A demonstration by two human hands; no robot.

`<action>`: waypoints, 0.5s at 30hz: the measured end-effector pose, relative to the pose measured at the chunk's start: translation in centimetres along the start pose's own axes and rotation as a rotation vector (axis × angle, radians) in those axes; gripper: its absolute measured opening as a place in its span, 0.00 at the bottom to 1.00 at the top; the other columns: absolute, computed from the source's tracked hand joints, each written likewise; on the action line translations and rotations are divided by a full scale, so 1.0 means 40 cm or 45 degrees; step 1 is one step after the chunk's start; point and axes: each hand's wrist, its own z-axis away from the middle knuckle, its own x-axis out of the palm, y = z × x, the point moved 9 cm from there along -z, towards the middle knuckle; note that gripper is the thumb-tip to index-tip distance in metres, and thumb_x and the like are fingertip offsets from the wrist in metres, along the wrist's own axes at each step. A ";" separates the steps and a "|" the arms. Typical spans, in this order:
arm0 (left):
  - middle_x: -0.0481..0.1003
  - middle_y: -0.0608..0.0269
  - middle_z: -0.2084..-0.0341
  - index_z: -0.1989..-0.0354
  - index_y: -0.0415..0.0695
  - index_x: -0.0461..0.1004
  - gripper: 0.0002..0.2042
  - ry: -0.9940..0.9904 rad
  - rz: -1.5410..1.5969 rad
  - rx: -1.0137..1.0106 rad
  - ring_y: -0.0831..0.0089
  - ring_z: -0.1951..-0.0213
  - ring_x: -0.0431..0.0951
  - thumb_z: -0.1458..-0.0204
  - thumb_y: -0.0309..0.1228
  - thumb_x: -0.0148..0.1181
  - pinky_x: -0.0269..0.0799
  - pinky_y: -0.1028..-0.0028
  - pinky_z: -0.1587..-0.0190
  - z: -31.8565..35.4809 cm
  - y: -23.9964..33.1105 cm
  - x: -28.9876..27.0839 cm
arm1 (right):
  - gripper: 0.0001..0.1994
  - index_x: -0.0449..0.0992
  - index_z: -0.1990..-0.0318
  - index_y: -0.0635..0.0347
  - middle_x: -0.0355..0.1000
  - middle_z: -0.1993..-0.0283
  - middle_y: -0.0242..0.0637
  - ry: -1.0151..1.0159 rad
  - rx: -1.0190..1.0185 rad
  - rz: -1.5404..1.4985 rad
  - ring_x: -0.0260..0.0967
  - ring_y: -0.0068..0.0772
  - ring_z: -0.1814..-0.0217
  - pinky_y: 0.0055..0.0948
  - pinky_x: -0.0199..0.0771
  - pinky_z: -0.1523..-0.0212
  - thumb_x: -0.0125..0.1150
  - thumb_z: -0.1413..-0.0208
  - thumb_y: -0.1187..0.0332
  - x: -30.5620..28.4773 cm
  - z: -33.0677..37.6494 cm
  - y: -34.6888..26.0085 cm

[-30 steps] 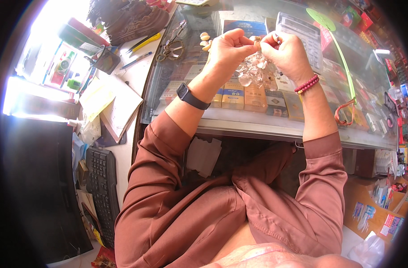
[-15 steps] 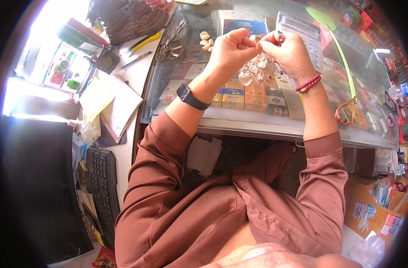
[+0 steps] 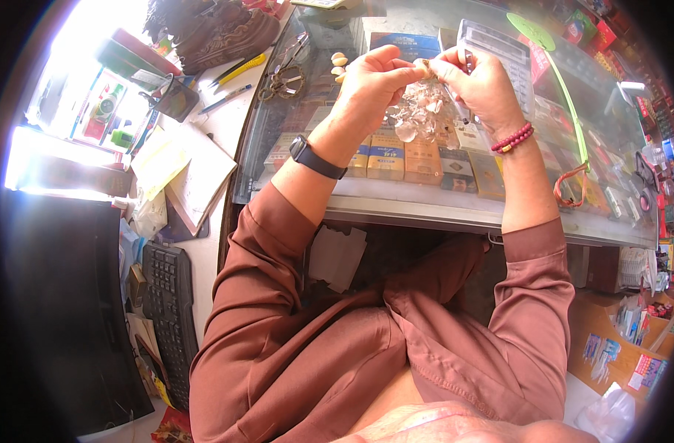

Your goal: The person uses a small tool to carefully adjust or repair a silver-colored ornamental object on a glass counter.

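Over the glass counter, my left hand (image 3: 377,81) pinches a garlic clove (image 3: 422,65) between thumb and fingers. My right hand (image 3: 478,83) is closed on the same clove from the other side. Fingertips cover most of it. Below lies a loose pile of papery garlic skins (image 3: 418,118) on the glass. Several peeled garlic cloves (image 3: 339,60) sit to the left, partly hidden behind my left hand. A thin object with a dark end (image 3: 465,116) shows under my right hand; whether I hold it is unclear.
Packs stand beneath the glass counter top (image 3: 278,193). A green fly swatter (image 3: 530,31) lies at the right, scissors (image 3: 285,80) at the left. The side desk holds a yellow cutter knife (image 3: 246,68), a notebook (image 3: 204,173), a keyboard (image 3: 168,295) and a black monitor (image 3: 64,310).
My left hand has turned a little, its thumb and finger now stretched toward the clove. It covers more of the peeled cloves. My right hand has shifted slightly.
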 end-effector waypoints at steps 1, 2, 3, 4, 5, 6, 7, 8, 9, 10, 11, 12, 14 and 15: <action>0.77 0.62 0.72 0.77 0.44 0.69 0.08 0.006 0.018 -0.005 0.89 0.80 0.64 0.50 0.23 0.62 0.53 0.88 0.82 -0.001 -0.003 -0.004 | 0.07 0.77 0.71 0.64 0.71 0.76 0.28 -0.027 -0.030 0.032 0.64 0.14 0.76 0.19 0.66 0.74 0.63 0.49 0.69 0.008 0.000 -0.011; 0.77 0.61 0.72 0.77 0.44 0.69 0.08 0.008 0.037 -0.009 0.89 0.80 0.64 0.50 0.23 0.62 0.53 0.88 0.82 -0.003 -0.006 -0.004 | 0.07 0.77 0.70 0.64 0.72 0.76 0.29 -0.011 -0.074 0.013 0.65 0.14 0.75 0.19 0.67 0.73 0.63 0.49 0.69 0.010 0.000 -0.013; 0.77 0.61 0.71 0.76 0.44 0.68 0.08 -0.004 0.048 -0.013 0.89 0.80 0.64 0.50 0.23 0.62 0.53 0.88 0.82 -0.004 -0.009 -0.003 | 0.07 0.77 0.70 0.64 0.73 0.75 0.30 0.004 -0.119 -0.005 0.66 0.15 0.75 0.19 0.68 0.73 0.64 0.50 0.69 0.014 -0.001 -0.009; 0.77 0.61 0.71 0.76 0.44 0.68 0.08 -0.015 0.060 -0.017 0.89 0.80 0.64 0.49 0.22 0.61 0.53 0.88 0.82 -0.005 -0.012 -0.002 | 0.07 0.78 0.69 0.64 0.74 0.75 0.31 0.019 -0.163 -0.024 0.67 0.15 0.75 0.19 0.69 0.72 0.65 0.50 0.69 0.016 0.000 -0.011; 0.77 0.61 0.71 0.76 0.45 0.68 0.08 -0.023 0.072 -0.020 0.89 0.80 0.64 0.49 0.22 0.61 0.53 0.88 0.82 -0.006 -0.014 -0.003 | 0.06 0.78 0.69 0.64 0.74 0.74 0.32 0.035 -0.185 0.033 0.68 0.16 0.75 0.20 0.70 0.72 0.65 0.51 0.70 0.016 0.000 -0.017; 0.77 0.61 0.71 0.75 0.44 0.67 0.08 -0.012 0.089 -0.031 0.89 0.80 0.64 0.49 0.22 0.61 0.54 0.88 0.82 -0.006 -0.018 -0.005 | 0.06 0.77 0.68 0.63 0.74 0.74 0.33 0.051 -0.208 0.090 0.68 0.17 0.75 0.20 0.71 0.72 0.65 0.51 0.70 0.015 0.003 -0.025; 0.77 0.61 0.71 0.75 0.44 0.67 0.08 -0.002 0.106 -0.041 0.89 0.80 0.64 0.49 0.22 0.61 0.54 0.87 0.82 -0.006 -0.023 -0.006 | 0.06 0.77 0.68 0.63 0.74 0.73 0.34 0.067 -0.230 0.147 0.69 0.18 0.75 0.20 0.71 0.72 0.65 0.51 0.71 0.015 0.006 -0.034; 0.77 0.61 0.71 0.74 0.44 0.67 0.08 0.008 0.123 -0.053 0.88 0.81 0.64 0.49 0.22 0.61 0.54 0.87 0.82 -0.006 -0.027 -0.006 | 0.06 0.77 0.68 0.63 0.74 0.72 0.34 0.073 -0.236 0.161 0.70 0.18 0.74 0.21 0.72 0.72 0.65 0.52 0.71 0.017 0.010 -0.040; 0.76 0.62 0.72 0.74 0.44 0.67 0.08 0.010 0.113 -0.065 0.88 0.81 0.64 0.49 0.23 0.61 0.54 0.87 0.82 -0.006 -0.027 -0.006 | 0.05 0.77 0.68 0.63 0.74 0.72 0.34 0.078 -0.241 0.175 0.70 0.19 0.74 0.21 0.72 0.72 0.65 0.52 0.72 0.020 0.014 -0.048; 0.75 0.63 0.73 0.74 0.44 0.67 0.08 0.012 0.102 -0.078 0.88 0.81 0.64 0.49 0.23 0.61 0.54 0.87 0.82 -0.004 -0.025 -0.005 | 0.05 0.77 0.68 0.63 0.74 0.71 0.35 0.084 -0.246 0.188 0.71 0.20 0.74 0.22 0.72 0.72 0.64 0.52 0.72 0.023 0.017 -0.055; 0.74 0.64 0.74 0.73 0.44 0.66 0.08 0.015 0.091 -0.090 0.87 0.81 0.64 0.49 0.23 0.61 0.54 0.86 0.82 -0.002 -0.024 -0.004 | 0.05 0.77 0.68 0.62 0.73 0.72 0.35 0.089 -0.269 0.222 0.71 0.21 0.74 0.22 0.72 0.73 0.64 0.52 0.73 0.025 0.019 -0.066; 0.73 0.66 0.76 0.73 0.44 0.66 0.08 0.030 0.087 -0.093 0.87 0.81 0.64 0.48 0.23 0.60 0.54 0.86 0.82 0.000 -0.023 -0.004 | 0.04 0.76 0.68 0.62 0.73 0.72 0.35 0.093 -0.291 0.255 0.71 0.22 0.75 0.23 0.72 0.73 0.64 0.52 0.73 0.027 0.021 -0.077; 0.70 0.68 0.79 0.73 0.44 0.66 0.08 0.058 0.081 -0.097 0.87 0.82 0.63 0.48 0.23 0.60 0.54 0.86 0.83 0.002 -0.022 -0.004 | 0.04 0.76 0.68 0.61 0.72 0.72 0.36 0.109 -0.341 0.338 0.72 0.25 0.75 0.24 0.72 0.74 0.63 0.52 0.75 0.027 0.025 -0.092; 0.69 0.69 0.80 0.73 0.44 0.66 0.08 0.035 0.098 -0.088 0.87 0.82 0.63 0.48 0.23 0.60 0.53 0.86 0.83 0.001 -0.021 -0.001 | 0.04 0.75 0.68 0.61 0.71 0.73 0.37 0.119 -0.368 0.388 0.72 0.27 0.75 0.25 0.72 0.74 0.62 0.52 0.75 0.027 0.027 -0.099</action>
